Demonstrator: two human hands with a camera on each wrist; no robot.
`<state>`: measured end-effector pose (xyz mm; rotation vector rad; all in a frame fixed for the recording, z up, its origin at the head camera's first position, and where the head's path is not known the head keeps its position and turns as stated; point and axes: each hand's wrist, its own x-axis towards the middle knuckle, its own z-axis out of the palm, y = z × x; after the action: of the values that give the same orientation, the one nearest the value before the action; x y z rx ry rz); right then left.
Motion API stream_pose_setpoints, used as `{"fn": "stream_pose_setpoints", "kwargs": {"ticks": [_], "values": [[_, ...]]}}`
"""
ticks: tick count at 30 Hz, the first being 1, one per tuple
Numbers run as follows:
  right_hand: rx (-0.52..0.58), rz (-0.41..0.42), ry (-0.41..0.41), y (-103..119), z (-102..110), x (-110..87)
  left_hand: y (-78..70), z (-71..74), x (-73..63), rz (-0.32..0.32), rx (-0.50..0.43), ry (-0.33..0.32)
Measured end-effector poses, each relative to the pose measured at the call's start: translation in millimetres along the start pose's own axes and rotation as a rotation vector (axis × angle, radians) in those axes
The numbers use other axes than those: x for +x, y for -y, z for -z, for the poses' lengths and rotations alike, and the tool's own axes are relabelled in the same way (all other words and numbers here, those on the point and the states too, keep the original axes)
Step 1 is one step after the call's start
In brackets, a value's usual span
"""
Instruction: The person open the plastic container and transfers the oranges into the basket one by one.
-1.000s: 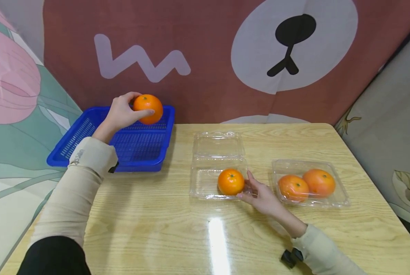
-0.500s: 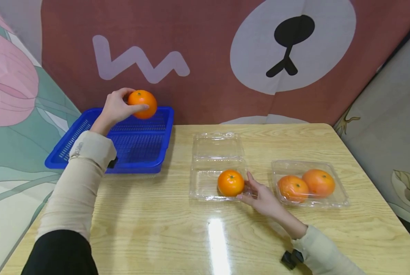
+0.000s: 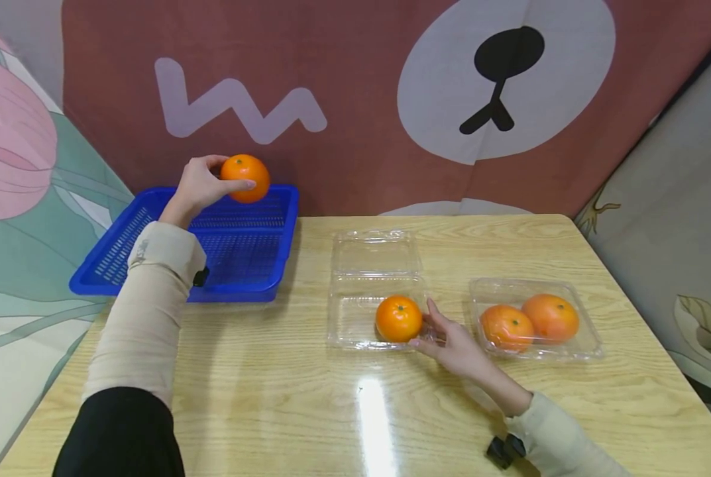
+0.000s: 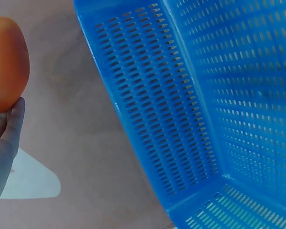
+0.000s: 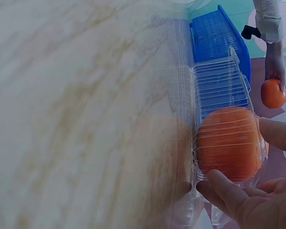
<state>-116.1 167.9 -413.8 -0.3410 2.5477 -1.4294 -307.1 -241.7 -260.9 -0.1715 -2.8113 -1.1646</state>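
Observation:
My left hand (image 3: pixel 200 187) grips an orange (image 3: pixel 245 179) between thumb and fingers. It holds the fruit above the back of a blue plastic basket (image 3: pixel 279 265), whose visible inside shows only slotted walls and floor. My right hand (image 3: pixel 454 341) holds the right end of a clear plastic clamshell box (image 3: pixel 349 318), thumb at the front corner and fingers at the side. Another orange (image 3: pixel 399 318) sits in that box's right half, and the box's lid (image 3: pixel 376 254) lies folded back. In the right wrist view, fingertips (image 5: pixel 219 183) rest against the ribbed plastic beside the fruit.
To the right, a closed clear box (image 3: pixel 588 344) contains two oranges (image 3: pixel 550 318). All stands on a light wood table (image 3: pixel 283 404). A brown printed cloth (image 3: pixel 355 172) hangs behind it, and a pale cloth covers the right side.
My left hand has moved slightly up and left with the orange over the basket, then almost stopped. The right hand and both clear boxes hold their places.

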Motion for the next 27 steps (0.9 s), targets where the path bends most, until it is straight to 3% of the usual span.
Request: {"fn": "stream_pose_setpoints", "kwargs": {"ticks": [13,27], "values": [[0.013,-0.002,0.004,2,1,-3.2,18.2,-3.9,3.2,0.024,0.006,0.047],[0.010,-0.017,0.004,2,3,-6.9,24.8,-13.1,11.8,0.053,-0.044,0.085]]}}
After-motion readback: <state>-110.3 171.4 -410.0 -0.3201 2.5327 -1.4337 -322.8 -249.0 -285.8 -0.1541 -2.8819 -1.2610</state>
